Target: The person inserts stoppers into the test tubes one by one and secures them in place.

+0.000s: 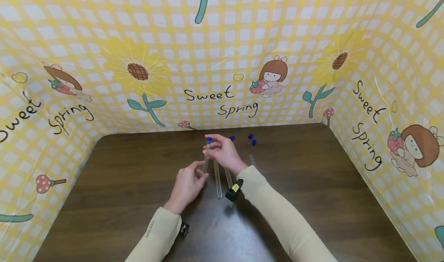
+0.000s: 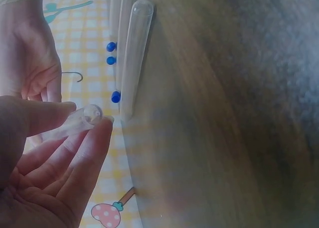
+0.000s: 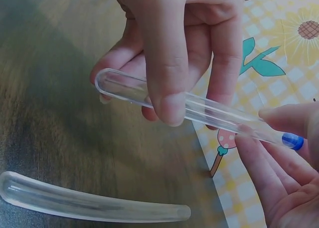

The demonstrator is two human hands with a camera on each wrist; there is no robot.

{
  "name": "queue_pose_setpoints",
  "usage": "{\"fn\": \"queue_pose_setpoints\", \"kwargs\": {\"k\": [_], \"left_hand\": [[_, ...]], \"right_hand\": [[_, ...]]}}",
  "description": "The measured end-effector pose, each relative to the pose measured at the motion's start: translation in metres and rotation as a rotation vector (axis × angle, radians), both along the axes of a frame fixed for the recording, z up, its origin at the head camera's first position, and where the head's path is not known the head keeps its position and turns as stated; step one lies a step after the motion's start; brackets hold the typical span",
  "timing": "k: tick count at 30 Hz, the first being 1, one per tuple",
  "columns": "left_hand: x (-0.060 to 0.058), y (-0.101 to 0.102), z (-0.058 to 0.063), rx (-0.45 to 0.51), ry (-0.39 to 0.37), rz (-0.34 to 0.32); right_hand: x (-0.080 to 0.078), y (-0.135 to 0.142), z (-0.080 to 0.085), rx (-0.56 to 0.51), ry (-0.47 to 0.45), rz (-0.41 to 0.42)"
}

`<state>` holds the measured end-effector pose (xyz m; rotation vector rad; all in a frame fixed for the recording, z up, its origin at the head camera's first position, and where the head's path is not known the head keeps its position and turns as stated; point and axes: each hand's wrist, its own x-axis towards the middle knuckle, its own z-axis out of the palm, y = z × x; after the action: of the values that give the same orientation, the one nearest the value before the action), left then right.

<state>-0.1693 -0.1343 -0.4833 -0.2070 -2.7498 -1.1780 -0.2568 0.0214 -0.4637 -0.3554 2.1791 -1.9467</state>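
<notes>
A clear test tube [image 3: 214, 113] with a blue cap [image 3: 292, 141] at its top end is held above the table by both hands. My left hand [image 1: 185, 185] pinches its lower part between thumb and fingers, near the rounded bottom. Close to the capped end, my right hand [image 1: 227, 154] holds the same tube with thumb and fingertips. In the head view the tube stands nearly upright, leaning slightly. How far the cap sits in the tube cannot be told.
Several more clear tubes lie on the dark wooden table [image 1: 132, 200], one test tube [image 1: 217, 179] just right of the hands. Three loose blue caps lie at the back, including one cap [image 1: 254, 141] right of the right hand. A checked yellow cloth [image 1: 194, 61] surrounds the table.
</notes>
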Motion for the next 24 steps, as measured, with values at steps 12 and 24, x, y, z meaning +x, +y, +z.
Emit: {"fn": "queue_pose_setpoints", "kwargs": {"k": [12,24], "left_hand": [[-0.0013,-0.0007,0.0015,-0.002,-0.022,0.011],[-0.0013,-0.0012,0.0013,0.014,-0.031,0.018]], "right_hand": [[-0.0005,-0.0006,-0.0014,0.018,0.038,0.005],[-0.0012,0.0015,-0.0013,0.064,0.046,0.002]]}}
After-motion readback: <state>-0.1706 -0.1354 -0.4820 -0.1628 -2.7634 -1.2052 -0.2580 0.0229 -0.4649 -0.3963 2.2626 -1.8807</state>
